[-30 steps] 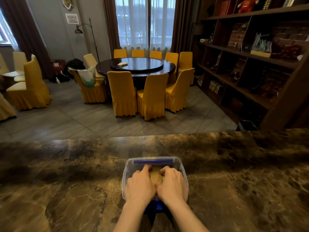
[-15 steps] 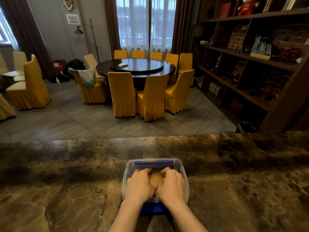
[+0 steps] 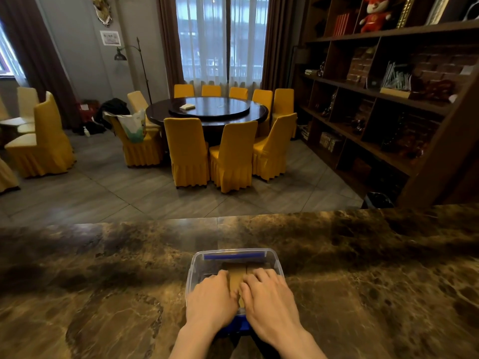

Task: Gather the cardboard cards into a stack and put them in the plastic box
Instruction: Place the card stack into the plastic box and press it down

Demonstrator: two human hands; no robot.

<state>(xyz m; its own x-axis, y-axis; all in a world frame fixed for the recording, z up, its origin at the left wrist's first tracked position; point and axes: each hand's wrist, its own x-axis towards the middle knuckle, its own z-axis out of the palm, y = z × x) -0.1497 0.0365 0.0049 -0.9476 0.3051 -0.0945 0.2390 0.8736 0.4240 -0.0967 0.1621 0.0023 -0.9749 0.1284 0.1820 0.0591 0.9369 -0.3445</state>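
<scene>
A clear plastic box (image 3: 191, 274) with blue clips stands on the marble counter, right in front of me. Inside it lies a stack of brown cardboard cards (image 3: 237, 277), seen between and just beyond my fingers. My left hand (image 3: 211, 300) and my right hand (image 3: 269, 299) lie side by side, palms down, over the near half of the box. Their fingertips curl onto the cards and hide most of the stack. A blue part (image 3: 237, 325) of the box shows under my wrists at its near end.
The dark brown marble counter (image 3: 103, 294) stretches wide to both sides of the box. Beyond its far edge lies a room with a round table (image 3: 207, 111), yellow chairs and a tall wooden shelf unit (image 3: 388, 104) on the right.
Both hands have slid a little back toward me over the box, so more of the cards shows beyond my fingertips. The box has stayed in place.
</scene>
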